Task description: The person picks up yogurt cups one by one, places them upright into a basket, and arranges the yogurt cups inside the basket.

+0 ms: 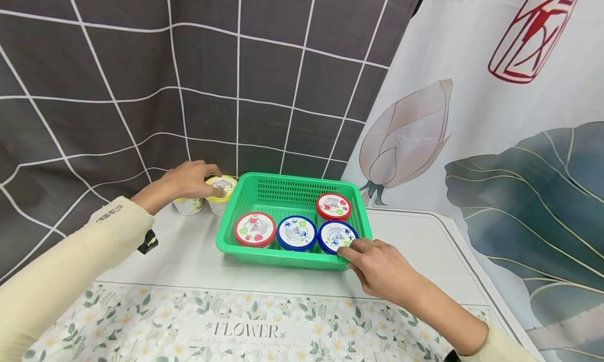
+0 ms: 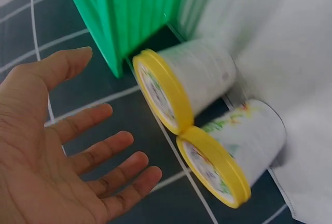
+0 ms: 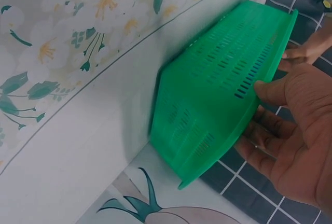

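Green slotted plastic basket (image 1: 283, 257) stands on a white tabletop (image 1: 174, 257), with two red-lidded tubs (image 1: 255, 229) and two blue-lidded tubs (image 1: 297, 232) upright inside; one red and both blue lids line the front, the other red lid sits behind at right. The right hand (image 1: 379, 270) grips the rim at the front right corner, thumb outside, fingers over the edge; the left hand (image 1: 191, 179) is wide open and holds nothing, its fingers spread near two yellow-lidded tubs (image 2: 205, 73) standing side by side just left of the basket. Nearer lies a floral print reading "FLOWER" (image 1: 247, 330); behind hangs a dark white-gridded curtain (image 1: 264, 63).
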Tool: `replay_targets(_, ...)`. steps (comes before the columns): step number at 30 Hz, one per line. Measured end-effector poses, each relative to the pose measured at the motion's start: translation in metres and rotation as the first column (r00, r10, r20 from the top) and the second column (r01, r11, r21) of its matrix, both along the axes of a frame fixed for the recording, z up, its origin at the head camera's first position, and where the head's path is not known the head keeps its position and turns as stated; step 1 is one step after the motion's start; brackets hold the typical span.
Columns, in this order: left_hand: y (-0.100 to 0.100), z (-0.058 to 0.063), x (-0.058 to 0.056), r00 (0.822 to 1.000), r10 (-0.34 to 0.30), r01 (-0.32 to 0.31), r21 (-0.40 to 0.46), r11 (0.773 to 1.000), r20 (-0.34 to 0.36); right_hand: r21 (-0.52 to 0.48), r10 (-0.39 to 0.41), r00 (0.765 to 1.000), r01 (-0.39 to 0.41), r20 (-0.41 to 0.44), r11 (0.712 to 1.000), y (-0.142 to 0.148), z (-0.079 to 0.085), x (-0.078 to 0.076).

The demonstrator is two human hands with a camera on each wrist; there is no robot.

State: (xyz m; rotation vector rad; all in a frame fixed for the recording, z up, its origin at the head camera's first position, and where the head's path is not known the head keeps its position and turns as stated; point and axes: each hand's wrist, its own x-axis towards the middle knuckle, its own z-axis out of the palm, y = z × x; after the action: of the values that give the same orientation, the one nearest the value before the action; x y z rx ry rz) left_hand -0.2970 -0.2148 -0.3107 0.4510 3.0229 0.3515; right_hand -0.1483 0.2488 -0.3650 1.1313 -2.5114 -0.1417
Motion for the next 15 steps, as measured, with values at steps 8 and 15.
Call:
replay_targets(8,-0.022,-0.001,-0.009,0.997,0.074,-0.073,-0.024,0.997,0.036,0.002,-0.004,1.0,0.004,0.006,1.0,0.0,0.0,-0.001)
replay_targets(15,-0.035,-0.007,-0.016,0.988,0.135,-0.132,-0.036,0.991,0.077,0.004,-0.007,1.0,0.007,0.012,1.0,0.0,0.0,-0.001)
